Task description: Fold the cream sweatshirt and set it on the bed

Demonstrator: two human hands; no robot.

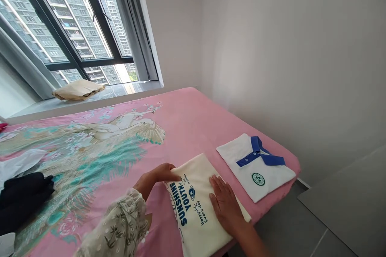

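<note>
A folded cream T-shirt [196, 231] with blue "Sunshine Youth" lettering lies near the front edge of the pink bed. My left hand [158, 176] grips its upper left edge, thumb on top and the other fingers partly hidden. Flat on the right part of the T-shirt rests my right hand [224, 204], its fingers stretched out and slightly apart. Just beyond it, on the right side of the bed, is a folded white polo shirt [241, 160] with a blue collar and a round green badge.
The bed sheet [187, 120] is pink with a bird print. Dark folded clothing [24, 196] and a white garment [21, 162] lie at the left. A beige folded cloth [78, 89] sits on the windowsill [129, 88]. A wall [271, 56] borders the bed's right side.
</note>
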